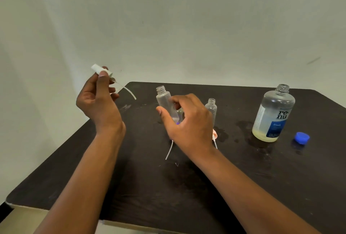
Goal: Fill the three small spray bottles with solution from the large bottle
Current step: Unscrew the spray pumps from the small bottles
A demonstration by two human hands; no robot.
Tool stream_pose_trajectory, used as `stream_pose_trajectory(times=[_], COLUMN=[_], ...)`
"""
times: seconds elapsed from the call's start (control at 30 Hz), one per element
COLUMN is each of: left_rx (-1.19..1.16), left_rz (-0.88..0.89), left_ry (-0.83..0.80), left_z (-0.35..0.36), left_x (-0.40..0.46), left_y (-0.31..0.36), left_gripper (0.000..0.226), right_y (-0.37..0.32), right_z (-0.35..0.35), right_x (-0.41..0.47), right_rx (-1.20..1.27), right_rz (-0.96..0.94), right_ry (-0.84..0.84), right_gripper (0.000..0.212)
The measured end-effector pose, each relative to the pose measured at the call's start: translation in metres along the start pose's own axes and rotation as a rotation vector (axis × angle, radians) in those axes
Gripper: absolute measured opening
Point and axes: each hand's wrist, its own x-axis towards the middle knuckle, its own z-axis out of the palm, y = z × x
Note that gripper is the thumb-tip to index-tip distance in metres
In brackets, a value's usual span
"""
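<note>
Head view: right hand [189, 121] grips clear, uncapped spray bottle [164, 102].

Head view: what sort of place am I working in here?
Likely a plain room with a makeshift work spot, not a lab: a bare dark table against a scuffed white wall, holding only a large Renu solution bottle and small bottles.

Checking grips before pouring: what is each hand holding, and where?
The left hand pinches a white spray head by its cap. The right hand grips a small open bottle around its lower body.
</note>
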Motion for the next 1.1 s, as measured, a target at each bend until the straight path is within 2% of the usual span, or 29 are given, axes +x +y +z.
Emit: stream_pose_trajectory(times=[0.07,0.13,0.23,0.3,0.47,0.63,0.8,1.1], left_rx=[0.130,0.343,0.709,0.885,1.171,1.284,1.258,1.277], left_rz=[-0.050,-0.077,-0.020,-0.027,-0.037,-0.019,-0.022,0.012], left_ry=[-0.120,-0.293,-0.486,-0.552,-0.662,-0.724,-0.740,-0.738], left_z=[-0.010,-0.021,-0.035,-0.042,-0.050,-0.050,-0.051,-0.052], left_x=[0.005,0.002,-0.007,-0.010,-0.012,-0.015,-0.018,-0.018], left_y=[-0.002,-0.005,-0.009,-0.011,-0.016,-0.022,-0.022,-0.024], left_gripper=[0.012,0.016,0.014,0.005,0.015,0.025,0.026,0.035], right_y=[0.000,-0.001,-0.004,-0.006,-0.010,-0.021,-0.034,-0.033], right_z=[0.000,0.000,0.000,-0.001,-0.004,0.007,0.026,0.053], right_x=[-0.001,-0.002,-0.003,-0.004,-0.003,0.008,0.015,0.026], right_rx=[0.020,0.065,0.128,0.160,0.186,0.115,0.068,-0.101], right_rz=[0.001,0.005,-0.001,-0.007,0.021,0.031,0.120,0.178], right_ry=[-0.016,-0.040,-0.056,-0.057,-0.084,-0.155,-0.412,-0.474], right_gripper=[0.036,0.038,0.039,0.034,0.028,0.031,0.056,0.044])
